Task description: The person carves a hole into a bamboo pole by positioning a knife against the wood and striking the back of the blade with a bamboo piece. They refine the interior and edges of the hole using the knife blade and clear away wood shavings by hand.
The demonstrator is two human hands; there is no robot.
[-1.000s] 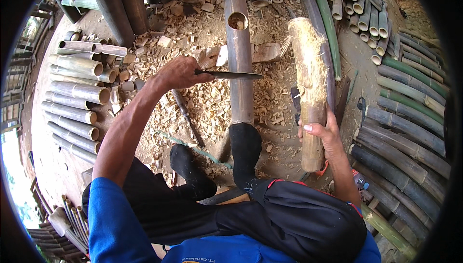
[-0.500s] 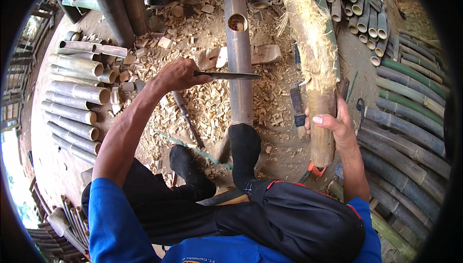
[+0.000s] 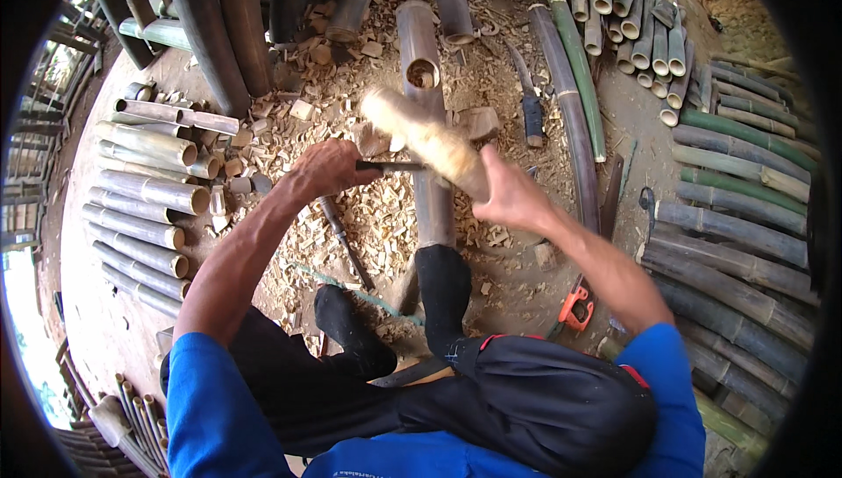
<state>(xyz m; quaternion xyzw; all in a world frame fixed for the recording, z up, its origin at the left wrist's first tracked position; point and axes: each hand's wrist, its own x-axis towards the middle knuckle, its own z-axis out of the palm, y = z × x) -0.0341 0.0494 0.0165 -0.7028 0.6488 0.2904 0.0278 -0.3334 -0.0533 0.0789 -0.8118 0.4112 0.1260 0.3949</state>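
Observation:
My left hand [image 3: 326, 169] is closed round the handle end of a dark, narrow blade [image 3: 386, 166], which lies crosswise over an upright-running bamboo pole [image 3: 434, 217]. A round hole is cut in the pole's upper face near its far end. In my right hand [image 3: 513, 190] is a thick wooden club [image 3: 430, 139] with a frayed, pale surface, blurred by motion. The club slants over the pole and hides the tip of the blade. My black-socked foot [image 3: 443, 289] presses against the pole's near end.
Wood chips [image 3: 368, 215] cover the ground, with a long tool [image 3: 344, 239] among them. Short bamboo pieces [image 3: 149, 189] lie at left, long poles [image 3: 737, 276] at right. A dark-handled knife [image 3: 532, 118] and an orange-handled saw [image 3: 575, 311] lie right of the pole.
My right hand has swung the club from the right side leftward, over the pole and blade. The left hand still holds the blade across the pole. The view has shifted slightly.

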